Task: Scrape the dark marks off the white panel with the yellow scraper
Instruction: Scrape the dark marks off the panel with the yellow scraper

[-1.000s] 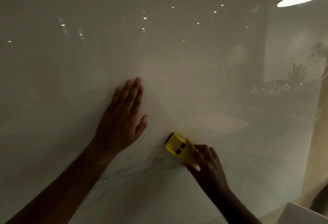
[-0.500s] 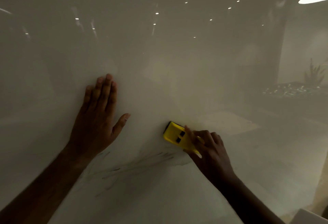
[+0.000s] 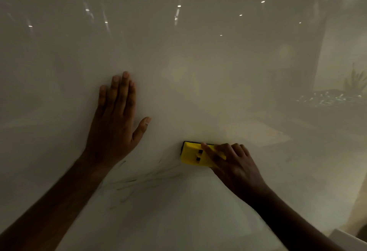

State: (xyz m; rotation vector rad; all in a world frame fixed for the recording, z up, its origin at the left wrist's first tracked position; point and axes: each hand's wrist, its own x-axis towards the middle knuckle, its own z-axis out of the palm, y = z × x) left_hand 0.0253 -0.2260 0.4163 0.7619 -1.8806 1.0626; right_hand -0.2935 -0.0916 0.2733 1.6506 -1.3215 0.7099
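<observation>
A person faced a glossy white panel (image 3: 198, 71) that filled almost the whole view, dim and reflecting ceiling lights and a room behind. The left hand (image 3: 113, 123) lay flat against the panel, fingers straight and close together, thumb spread to the side, holding nothing; it likely braced the body while the other hand worked. The right hand (image 3: 232, 163) gripped the yellow scraper (image 3: 193, 155), its fingers curled over the tool's right end with the thumb laid along the yellow body. The scraper lay roughly level against the panel, its dark edge along the top and left, which suggested a stroke pushed upward or leftward. Faint dark marks (image 3: 143, 181), thin slanting scribbles, spread across the panel below and to the left of the scraper, reaching toward the left wrist; they were near the tool but not under it. Judging by how many streaks remained, the scraping appeared far from finished. At the lower right corner a pale edge of some other object showed, too cropped to identify.
</observation>
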